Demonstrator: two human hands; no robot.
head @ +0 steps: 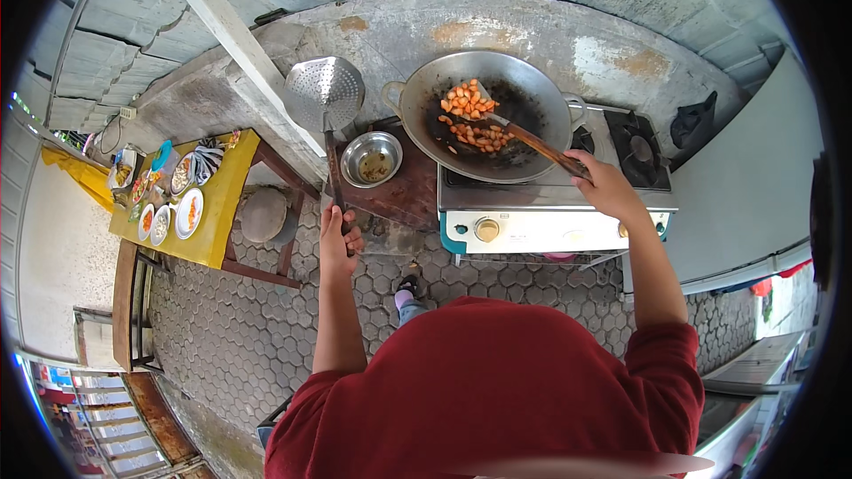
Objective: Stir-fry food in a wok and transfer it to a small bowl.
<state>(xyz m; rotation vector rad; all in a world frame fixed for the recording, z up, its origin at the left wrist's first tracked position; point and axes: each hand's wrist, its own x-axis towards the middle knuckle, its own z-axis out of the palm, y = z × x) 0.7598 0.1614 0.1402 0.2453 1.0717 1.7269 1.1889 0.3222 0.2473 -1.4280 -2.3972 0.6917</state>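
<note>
My right hand (pixel 602 186) grips the wooden handle of a metal spatula (pixel 532 140), whose blade carries a heap of orange food pieces (pixel 466 100) inside a large metal wok (pixel 426 140). More orange pieces (pixel 482 138) lie on the wok's dark bottom, below the blade. The wok stands on the left side of a gas stove (pixel 532 199). In my left hand (pixel 341 233) is the dark handle of a perforated skimmer (pixel 326 90), its round head raised left of the wok. A steel bowl (pixel 371 159) with a little brownish content sits between skimmer and wok.
At the left stands a table with a yellow cover (pixel 226 213), bearing several plates of food. A round stool (pixel 264 215) is beside it. The second burner (pixel 640 148) lies right of the wok, and a black bag (pixel 692 121) hangs farther right. A white post (pixel 233 33) rises behind the skimmer.
</note>
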